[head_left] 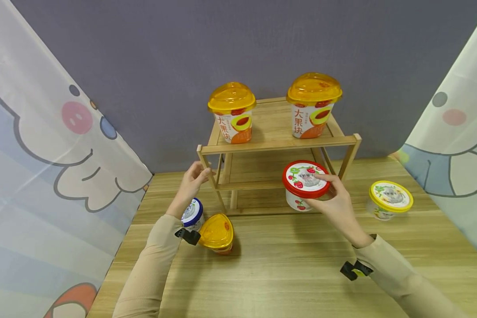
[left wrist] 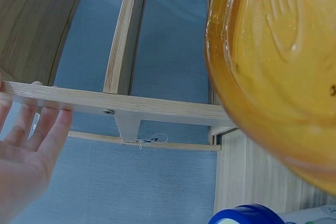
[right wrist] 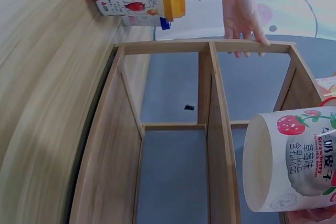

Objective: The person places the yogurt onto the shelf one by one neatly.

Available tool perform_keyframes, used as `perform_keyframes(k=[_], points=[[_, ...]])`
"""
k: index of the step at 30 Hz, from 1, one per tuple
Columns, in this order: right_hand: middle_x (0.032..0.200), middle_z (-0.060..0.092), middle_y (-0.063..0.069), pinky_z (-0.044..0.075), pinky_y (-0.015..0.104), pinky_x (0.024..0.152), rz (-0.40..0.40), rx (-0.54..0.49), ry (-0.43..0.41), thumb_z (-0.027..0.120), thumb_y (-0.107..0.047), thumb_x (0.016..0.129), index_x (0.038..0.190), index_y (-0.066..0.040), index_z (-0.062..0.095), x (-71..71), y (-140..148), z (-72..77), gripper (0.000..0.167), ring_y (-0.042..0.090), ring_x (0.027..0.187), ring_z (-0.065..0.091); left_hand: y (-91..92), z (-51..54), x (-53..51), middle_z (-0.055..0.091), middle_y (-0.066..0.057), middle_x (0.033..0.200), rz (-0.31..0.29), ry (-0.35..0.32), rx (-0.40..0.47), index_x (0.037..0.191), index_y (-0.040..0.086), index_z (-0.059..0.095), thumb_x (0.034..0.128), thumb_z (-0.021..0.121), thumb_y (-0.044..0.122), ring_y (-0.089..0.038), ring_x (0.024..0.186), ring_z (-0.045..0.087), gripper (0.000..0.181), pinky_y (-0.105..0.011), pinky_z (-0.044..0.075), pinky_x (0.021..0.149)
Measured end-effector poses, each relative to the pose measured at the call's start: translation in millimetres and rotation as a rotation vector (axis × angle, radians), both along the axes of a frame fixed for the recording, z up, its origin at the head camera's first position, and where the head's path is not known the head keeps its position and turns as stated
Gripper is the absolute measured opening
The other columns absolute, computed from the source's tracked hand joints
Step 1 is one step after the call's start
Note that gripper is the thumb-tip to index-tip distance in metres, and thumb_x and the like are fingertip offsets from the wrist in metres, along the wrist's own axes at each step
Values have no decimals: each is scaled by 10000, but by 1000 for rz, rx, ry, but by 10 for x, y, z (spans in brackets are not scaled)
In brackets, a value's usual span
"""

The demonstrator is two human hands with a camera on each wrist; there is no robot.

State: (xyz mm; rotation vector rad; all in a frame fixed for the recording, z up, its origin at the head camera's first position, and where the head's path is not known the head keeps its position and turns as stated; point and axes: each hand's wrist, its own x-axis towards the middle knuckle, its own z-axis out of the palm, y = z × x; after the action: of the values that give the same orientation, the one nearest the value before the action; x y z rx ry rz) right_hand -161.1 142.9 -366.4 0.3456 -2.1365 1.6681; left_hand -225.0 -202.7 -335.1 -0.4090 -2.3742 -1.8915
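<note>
While your right hand [head_left: 338, 206] grips the red-lidded strawberry milk cup [head_left: 303, 183], your fingers reach over the right edge of its lid and your thumb presses the near side, just under the rim. The cup hangs before the lower tiers of the wooden rack [head_left: 271, 128], clear of the table [head_left: 278, 274], its lid tipped toward you. Your right forearm comes in from the lower right, angled inward. Your left hand [head_left: 193, 179] holds the rack's left front post, thumb on one side and fingers reaching behind it. Your left arm stretches forward, its wrist above the blue-lidded cup [head_left: 191, 213] and near an orange-domed fruit cup [head_left: 217, 232].
</note>
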Motion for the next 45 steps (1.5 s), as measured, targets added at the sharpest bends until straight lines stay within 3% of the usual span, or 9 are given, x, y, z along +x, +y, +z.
perform_keyframes(k=[9,15,18,20,23,25,27,30,45], points=[[1109,465,121,443,103,712,17,-22,5,714,82,665,1150,11,455,-110,-184,34,554,38,913,507,8,21,19,497,-301,1080,-3,0,-15,1150,-49,420,938,430,110,-183,969,531,264,-445,371,935],[1131,463,154,461,153,730,38,-31,21,718,43,682,1152,-5,459,-183,-300,24,540,176,980,504,9,19,19,489,-321,1083,-4,3,-8,1149,-60,417,938,427,93,-121,929,534,261,-463,365,933],[1107,485,167,480,196,684,64,-45,51,744,-59,691,1155,-47,478,-260,-338,-45,535,231,950,513,14,20,19,486,-324,1080,-5,3,-1,1145,-60,419,937,426,89,-96,913,539,256,-463,365,933],[1120,488,151,484,200,656,113,-91,98,753,-120,696,1165,-81,483,-486,-319,-340,542,218,950,520,17,23,20,486,-325,1080,-5,4,2,1143,-61,418,938,425,89,-90,909,540,254,-461,366,933],[1121,494,130,492,238,633,106,-91,89,767,-165,683,1162,-115,491,-553,-376,-383,554,222,940,523,19,26,21,485,-328,1079,-6,7,4,1139,-65,414,937,426,89,-107,918,540,254,-456,369,931],[1139,494,121,498,257,666,89,-73,68,766,-168,685,1165,-115,486,-561,-428,-358,558,227,968,522,20,24,19,486,-329,1077,-4,8,3,1133,-66,415,937,428,90,-133,930,539,252,-449,374,929],[1133,499,136,494,295,703,33,-9,9,761,-153,689,1165,-96,483,-389,-532,-75,554,256,980,512,19,21,17,485,-332,1074,-4,10,4,1131,-67,415,936,429,90,-157,941,537,250,-446,376,927],[1154,498,140,457,318,794,15,7,-30,753,-102,691,1169,-70,479,-382,-616,-8,552,245,1035,490,15,14,13,487,-330,1073,-4,9,3,1135,-61,420,936,430,92,-153,939,539,250,-443,376,928],[1119,500,146,449,382,814,27,4,33,770,-137,676,1130,-49,487,-546,-912,3,543,249,1018,501,10,16,20,477,-356,1088,4,14,4,1096,-88,416,934,435,87,-81,894,534,240,-468,372,923]])
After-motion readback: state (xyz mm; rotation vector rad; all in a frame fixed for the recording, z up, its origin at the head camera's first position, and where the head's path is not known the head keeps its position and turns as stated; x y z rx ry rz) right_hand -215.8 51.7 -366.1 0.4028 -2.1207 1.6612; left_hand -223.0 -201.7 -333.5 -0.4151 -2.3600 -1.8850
